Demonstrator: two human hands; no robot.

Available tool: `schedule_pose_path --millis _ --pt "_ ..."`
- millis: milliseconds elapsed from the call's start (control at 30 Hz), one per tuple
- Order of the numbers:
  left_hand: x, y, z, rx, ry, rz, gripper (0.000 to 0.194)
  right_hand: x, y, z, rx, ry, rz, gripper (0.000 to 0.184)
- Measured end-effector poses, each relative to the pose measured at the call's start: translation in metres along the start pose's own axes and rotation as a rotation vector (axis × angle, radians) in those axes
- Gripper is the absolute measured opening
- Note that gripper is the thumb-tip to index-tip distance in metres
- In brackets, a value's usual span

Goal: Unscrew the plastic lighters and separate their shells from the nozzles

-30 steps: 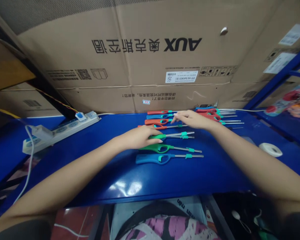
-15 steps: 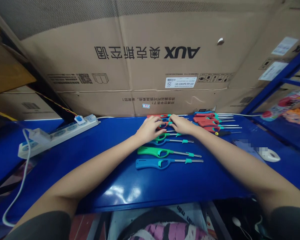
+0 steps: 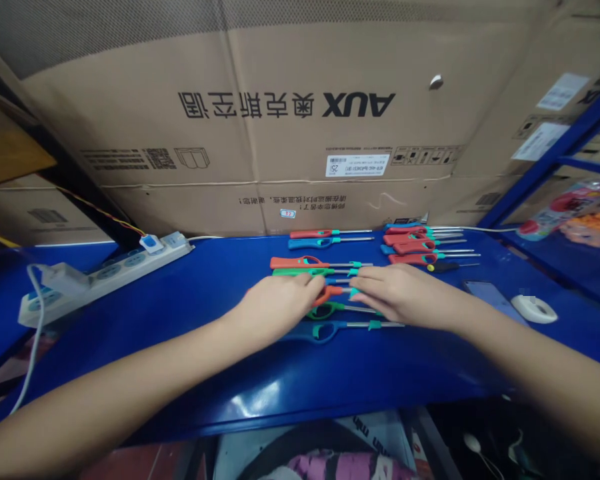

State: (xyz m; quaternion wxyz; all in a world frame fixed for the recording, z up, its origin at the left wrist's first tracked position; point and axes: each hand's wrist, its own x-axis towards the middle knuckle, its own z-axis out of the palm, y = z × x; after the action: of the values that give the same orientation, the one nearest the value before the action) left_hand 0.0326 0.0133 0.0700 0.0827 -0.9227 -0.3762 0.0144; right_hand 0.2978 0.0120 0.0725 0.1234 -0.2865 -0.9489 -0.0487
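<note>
My left hand (image 3: 283, 303) is closed on the handle of an orange-red long-neck lighter (image 3: 333, 291), whose rear end is hidden under it. The fingers of my right hand (image 3: 405, 293) pinch at the teal piece (image 3: 354, 293) on its metal neck. Just behind lie a red lighter (image 3: 290, 263) and a green lighter (image 3: 297, 272), both with teal pieces on their necks. In front are another green lighter (image 3: 325, 311), partly covered by my left hand, and a blue lighter (image 3: 320, 331). Farther back rest a thin red lighter (image 3: 305, 235) and a blue one (image 3: 303, 245).
Several mostly red lighters (image 3: 410, 247) are piled at the right, beside a screwdriver (image 3: 445, 267). A phone (image 3: 493, 297) and a white oval object (image 3: 533, 309) lie farther right. A power strip (image 3: 105, 272) crosses the left. Behind the blue table (image 3: 205, 373) stands a large carton (image 3: 180, 60).
Both hands have come from the back lighters toward the front of the row, and now hold an orange-red lighter. The red lighter they covered before lies uncovered. The view has shifted slightly.
</note>
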Motion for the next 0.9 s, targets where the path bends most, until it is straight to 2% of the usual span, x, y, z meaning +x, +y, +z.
schedule_pose_path --millis 33,100,200,267,300,400,500,567,633,700,800,900 --pt "-0.009 -0.002 -0.002 -0.038 -0.070 -0.042 0.010 -0.008 -0.002 -0.003 -0.001 0.008 0.010 0.037" --pt "-0.022 -0.007 -0.004 -0.096 -0.131 -0.093 0.013 -0.019 -0.001 -0.008 0.037 -0.006 0.046 0.034" --pt "-0.024 -0.015 -0.002 -0.130 -0.085 -0.096 0.028 -0.017 0.013 -0.008 0.173 -0.117 0.104 0.030" --pt "-0.012 -0.020 0.002 -0.138 -0.022 -0.075 0.038 -0.002 0.033 0.000 0.273 -0.149 0.170 0.033" --pt "-0.003 -0.022 0.005 -0.144 0.006 -0.056 0.040 0.009 0.045 0.007 0.295 -0.124 0.225 0.035" --pt "0.030 -0.033 0.021 -0.179 0.059 -0.004 0.037 0.043 0.083 0.037 0.121 -0.072 0.442 0.032" --pt "0.060 -0.044 0.043 -0.210 0.086 -0.011 0.030 0.070 0.111 0.067 0.058 -0.106 0.501 0.029" --pt "0.072 -0.050 0.056 -0.223 0.105 -0.021 0.026 0.079 0.120 0.078 0.020 -0.139 0.526 0.023" --pt "0.078 -0.054 0.063 -0.237 0.154 -0.040 0.025 0.083 0.120 0.080 -0.014 -0.157 0.525 0.016" --pt "0.078 -0.055 0.063 -0.247 0.222 -0.066 0.027 0.083 0.112 0.072 -0.034 -0.164 0.497 0.015" --pt "0.077 -0.054 0.048 -0.195 0.314 -0.047 0.039 0.079 0.087 0.047 -0.032 -0.169 0.436 0.020" --pt "0.073 -0.046 0.025 -0.086 0.252 0.003 0.037 0.071 0.054 0.017 -0.009 -0.171 0.368 0.022"
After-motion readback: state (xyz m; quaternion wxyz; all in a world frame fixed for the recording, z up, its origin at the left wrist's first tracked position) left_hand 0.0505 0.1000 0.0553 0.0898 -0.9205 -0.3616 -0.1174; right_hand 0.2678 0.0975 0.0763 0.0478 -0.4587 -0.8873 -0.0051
